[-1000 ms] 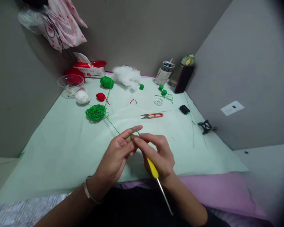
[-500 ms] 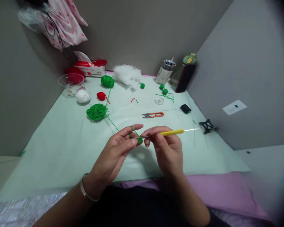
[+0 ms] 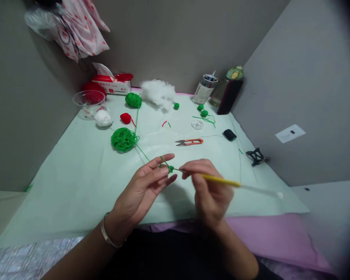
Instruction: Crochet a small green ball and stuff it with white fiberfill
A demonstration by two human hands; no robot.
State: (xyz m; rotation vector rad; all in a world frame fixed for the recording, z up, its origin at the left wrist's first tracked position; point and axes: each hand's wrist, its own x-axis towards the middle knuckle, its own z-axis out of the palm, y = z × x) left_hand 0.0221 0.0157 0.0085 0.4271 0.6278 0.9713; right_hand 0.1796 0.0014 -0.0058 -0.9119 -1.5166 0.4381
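My left hand (image 3: 147, 179) pinches a small green crocheted piece (image 3: 170, 169) between thumb and fingers, with green yarn looped over its raised index finger. My right hand (image 3: 210, 190) grips a crochet hook by its yellow handle (image 3: 221, 179); the thin metal tip reaches left to the green piece. A strand runs from my left hand up to a loose heap of green yarn (image 3: 124, 140), and another goes from there to a green ball (image 3: 133, 100). Beyond my hands lie orange-handled thread snips (image 3: 189, 142).
White stuffing (image 3: 158, 93), a red yarn ball (image 3: 125, 118), a white ball (image 3: 103, 118) and a plastic cup (image 3: 89, 102) stand toward the back. Small green balls (image 3: 204, 113), a pen can (image 3: 204, 89), a bottle (image 3: 221, 91) and a black clip (image 3: 256, 156) are at the right.
My right hand has moved slightly right and down, and the hook now slants down to the right. The loose green yarn heap has shifted a little to the right.
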